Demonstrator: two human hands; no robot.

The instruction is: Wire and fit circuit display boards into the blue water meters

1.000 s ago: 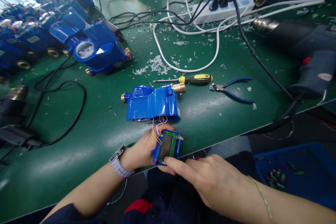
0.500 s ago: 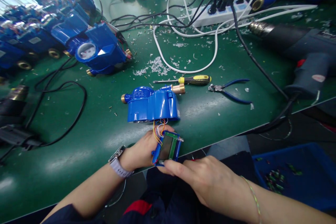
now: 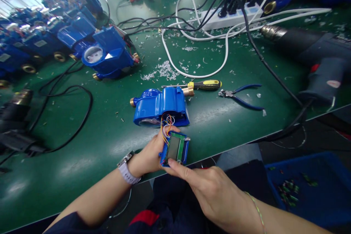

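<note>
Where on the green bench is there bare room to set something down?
Two patches of the bench look mostly bare: one between the pliers, the blue housing and the near edge; another between the black cable loop and the watch. Crowded: the area beyond the screwdriver, with plastic scraps and the power strip, and the far left, packed with other blue units.

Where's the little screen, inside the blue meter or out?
Out: the LCD screen is in the left hand, with thin wires running to the blue water meter.
</note>
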